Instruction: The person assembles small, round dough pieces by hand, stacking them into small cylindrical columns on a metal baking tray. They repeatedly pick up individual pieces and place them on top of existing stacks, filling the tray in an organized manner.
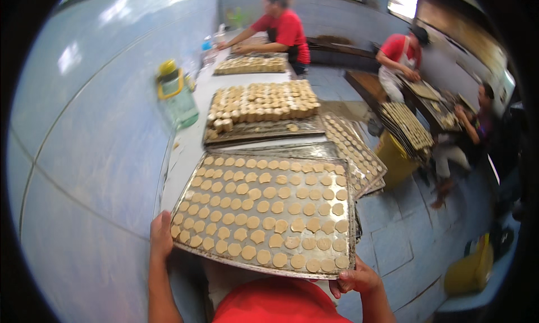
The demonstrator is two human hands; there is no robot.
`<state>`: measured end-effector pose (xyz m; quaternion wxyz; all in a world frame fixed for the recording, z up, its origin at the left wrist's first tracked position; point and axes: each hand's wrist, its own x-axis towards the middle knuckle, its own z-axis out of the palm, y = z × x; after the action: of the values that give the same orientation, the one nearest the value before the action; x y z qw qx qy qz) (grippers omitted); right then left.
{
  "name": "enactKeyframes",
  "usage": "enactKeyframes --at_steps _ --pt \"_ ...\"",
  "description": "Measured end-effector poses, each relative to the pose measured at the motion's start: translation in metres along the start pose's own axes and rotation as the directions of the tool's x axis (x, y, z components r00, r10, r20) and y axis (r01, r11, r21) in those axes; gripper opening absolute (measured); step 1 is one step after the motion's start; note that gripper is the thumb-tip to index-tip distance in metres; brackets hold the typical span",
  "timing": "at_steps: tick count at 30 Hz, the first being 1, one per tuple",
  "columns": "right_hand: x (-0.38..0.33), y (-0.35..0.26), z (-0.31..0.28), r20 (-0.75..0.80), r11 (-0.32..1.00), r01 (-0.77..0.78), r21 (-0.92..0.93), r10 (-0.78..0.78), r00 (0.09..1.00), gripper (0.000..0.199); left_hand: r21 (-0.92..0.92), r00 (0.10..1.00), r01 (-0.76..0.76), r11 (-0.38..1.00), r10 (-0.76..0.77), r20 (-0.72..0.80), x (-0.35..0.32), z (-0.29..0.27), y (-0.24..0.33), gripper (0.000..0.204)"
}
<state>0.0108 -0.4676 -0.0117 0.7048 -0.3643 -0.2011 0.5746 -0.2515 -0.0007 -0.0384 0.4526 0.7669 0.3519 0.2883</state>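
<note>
A metal baking tray (264,214) spans the space in front of me, covered with rows of small round pieces of pale dough (263,207). My left hand (161,236) grips its near left corner. At the near right corner, my right hand (357,277) holds the edge with the thumb on the rim; some of its fingers are hidden under the tray. Just beyond, a stacked block of dough pieces (264,101) rests on another tray (264,133) on the white table (182,149). To the right, more dough-covered trays (353,154) lie fanned out.
A green bottle with a yellow lid (178,98) stands by the tiled wall (95,154). A further loaded tray (251,64) is near a person in red (286,36). Two other people work at right, by stacked trays (407,123) above a yellow bin (396,160). Another yellow container (469,269) stands lower right.
</note>
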Motion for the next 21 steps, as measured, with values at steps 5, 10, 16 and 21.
enactKeyframes --at_steps 5,10,16,21 --pt "-0.027 0.012 -0.008 -0.071 0.976 0.179 0.125 -0.171 0.983 0.082 -0.281 0.99 0.086 0.956 -0.049 0.134 0.038 0.013 0.066 0.087" --pt "-0.027 -0.018 -0.035 -0.16 0.891 0.446 0.092 -0.429 0.889 0.074 -0.437 0.916 0.182 0.881 0.01 0.401 0.118 0.08 0.106 0.078" --pt "-0.034 -0.058 -0.083 -0.341 0.794 0.57 -0.211 -0.607 0.718 0.072 -0.218 0.771 0.04 0.975 0.109 0.627 0.074 0.167 0.081 0.053" --pt "0.012 -0.085 -0.16 -0.419 0.699 0.516 -0.495 -0.712 0.563 0.068 0.058 0.855 -0.283 0.957 0.224 0.468 0.027 0.197 0.076 0.038"
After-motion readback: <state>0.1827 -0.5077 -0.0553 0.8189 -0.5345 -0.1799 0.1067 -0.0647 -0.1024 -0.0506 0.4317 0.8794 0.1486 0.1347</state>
